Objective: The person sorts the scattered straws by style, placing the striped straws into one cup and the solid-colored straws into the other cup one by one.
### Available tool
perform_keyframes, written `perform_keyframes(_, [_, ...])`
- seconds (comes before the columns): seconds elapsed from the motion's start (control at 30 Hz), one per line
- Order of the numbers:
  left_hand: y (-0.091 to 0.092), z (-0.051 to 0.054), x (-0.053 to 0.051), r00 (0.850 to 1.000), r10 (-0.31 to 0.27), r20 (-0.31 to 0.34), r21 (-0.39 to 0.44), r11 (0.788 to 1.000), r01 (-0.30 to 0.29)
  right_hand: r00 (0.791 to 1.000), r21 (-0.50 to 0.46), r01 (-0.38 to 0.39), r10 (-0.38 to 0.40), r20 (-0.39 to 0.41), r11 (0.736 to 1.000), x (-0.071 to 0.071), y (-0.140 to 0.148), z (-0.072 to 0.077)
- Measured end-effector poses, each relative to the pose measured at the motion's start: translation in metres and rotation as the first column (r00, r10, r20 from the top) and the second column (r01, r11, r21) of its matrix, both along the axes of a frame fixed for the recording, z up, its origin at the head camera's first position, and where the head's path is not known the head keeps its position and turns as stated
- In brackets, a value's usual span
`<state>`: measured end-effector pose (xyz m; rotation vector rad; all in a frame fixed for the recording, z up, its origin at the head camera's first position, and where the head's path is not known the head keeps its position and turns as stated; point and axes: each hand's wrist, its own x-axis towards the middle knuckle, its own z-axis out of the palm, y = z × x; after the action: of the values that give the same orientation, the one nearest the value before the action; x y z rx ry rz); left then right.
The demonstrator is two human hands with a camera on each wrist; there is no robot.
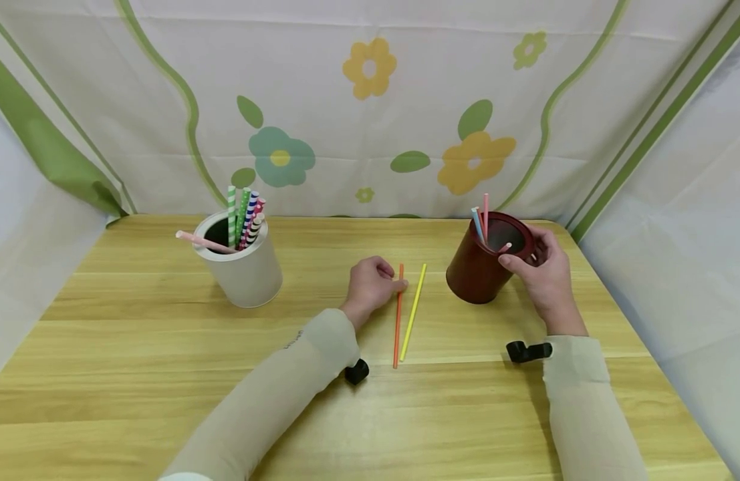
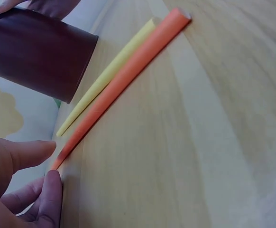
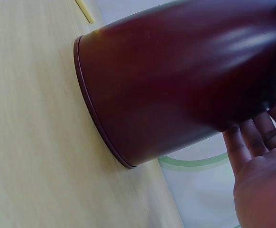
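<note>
An orange paper straw (image 1: 398, 321) lies on the table beside a yellow one (image 1: 414, 312). My left hand (image 1: 372, 287) is at the orange straw's far end. In the left wrist view its thumb (image 2: 36, 154) and forefinger stand apart on either side of that end. My right hand (image 1: 544, 277) holds a dark red cup (image 1: 474, 267) near its rim, the thumb at the rim and the fingers (image 3: 240, 147) against the outer wall. A blue straw (image 1: 478, 226) and two pink ones show in the cup. Its inner bottom is hidden.
At the left stands a white cup (image 1: 247, 277) with several patterned straws (image 1: 247, 217) and a pink straw (image 1: 204, 242) leaning out over its rim. A flowered curtain (image 1: 345, 133) hangs behind the wooden table (image 1: 135, 347).
</note>
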<state>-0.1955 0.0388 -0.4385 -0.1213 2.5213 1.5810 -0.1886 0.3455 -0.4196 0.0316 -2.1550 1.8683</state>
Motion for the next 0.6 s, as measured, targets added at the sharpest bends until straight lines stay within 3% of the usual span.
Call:
perform_keyframes(0.33, [0.007, 0.006, -0.005, 1.000, 0.012, 0.005, -0.143, 0.990, -0.011, 1.000, -0.008, -0.013, 0.013, -0.017, 1.000, 0.000, -0.001, 0.000])
perform_keyframes(0.6, [0.009, 0.008, -0.011, 0.999, -0.043, -0.018, -0.238, 0.971, 0.038, 1.000, -0.022, -0.012, 0.011, -0.025, 1.000, 0.001, -0.001, 0.001])
